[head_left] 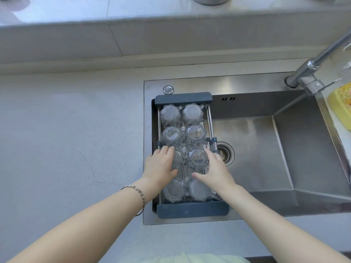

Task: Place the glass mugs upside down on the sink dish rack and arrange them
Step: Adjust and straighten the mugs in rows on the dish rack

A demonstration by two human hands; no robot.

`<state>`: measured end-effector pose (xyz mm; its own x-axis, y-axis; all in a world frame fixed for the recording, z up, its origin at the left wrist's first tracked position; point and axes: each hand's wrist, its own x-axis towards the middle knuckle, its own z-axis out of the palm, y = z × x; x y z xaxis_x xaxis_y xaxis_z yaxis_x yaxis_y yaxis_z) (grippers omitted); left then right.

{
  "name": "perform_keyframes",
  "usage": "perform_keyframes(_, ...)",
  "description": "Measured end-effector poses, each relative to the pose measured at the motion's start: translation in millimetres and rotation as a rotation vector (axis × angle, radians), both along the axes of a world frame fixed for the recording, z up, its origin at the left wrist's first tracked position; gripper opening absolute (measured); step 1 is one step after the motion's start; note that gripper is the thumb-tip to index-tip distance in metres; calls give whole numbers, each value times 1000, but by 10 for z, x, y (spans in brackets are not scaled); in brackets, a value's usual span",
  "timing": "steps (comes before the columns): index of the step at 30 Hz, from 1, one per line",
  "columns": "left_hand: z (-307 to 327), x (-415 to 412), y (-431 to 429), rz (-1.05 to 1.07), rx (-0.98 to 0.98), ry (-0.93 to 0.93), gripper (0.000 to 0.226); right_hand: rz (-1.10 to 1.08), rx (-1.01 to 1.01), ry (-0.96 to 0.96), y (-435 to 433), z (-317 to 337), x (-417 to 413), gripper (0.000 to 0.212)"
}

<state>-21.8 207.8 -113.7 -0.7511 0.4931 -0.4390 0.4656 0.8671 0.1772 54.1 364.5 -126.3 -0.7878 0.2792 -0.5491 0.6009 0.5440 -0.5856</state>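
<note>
A dark-framed dish rack spans the left end of the steel sink. Several clear glass mugs stand upside down in it in two columns. The far pair and the pair behind my hands stand free. My left hand grips the left mug of the third row from its left side. My right hand wraps the right mug of that row from its right side. The nearest two mugs sit under my wrists, partly hidden.
The sink basin with its drain lies right of the rack. A faucet reaches in from the upper right. A yellow item lies at the right edge. Grey countertop extends left; a raised ledge runs behind.
</note>
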Motion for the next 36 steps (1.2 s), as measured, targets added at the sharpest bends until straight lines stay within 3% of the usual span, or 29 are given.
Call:
perform_keyframes(5,-4,10,-50,-9,-12,11,74,-149,19,70,-74,-23,1,68)
perform_keyframes(11,36,176,-58,-6,-80,42,74,-131,-18,10,-25,20,-17,79)
perform_keyframes(15,122,409,-139,-16,120,46,63,-162,34,3,-34,168,153,82)
perform_keyframes(19,107,642,-242,-166,43,-120,64,59,146,-119,-155,233,436,71)
perform_keyframes(25,44,640,-186,-6,-10,-186,63,93,226,-200,-319,149,557,82)
perform_keyframes(31,78,647,-123,21,-60,-132,52,133,275,-194,-332,139,464,81)
perform_keyframes(36,53,611,-218,31,11,-138,60,272,317,-192,-270,163,430,77)
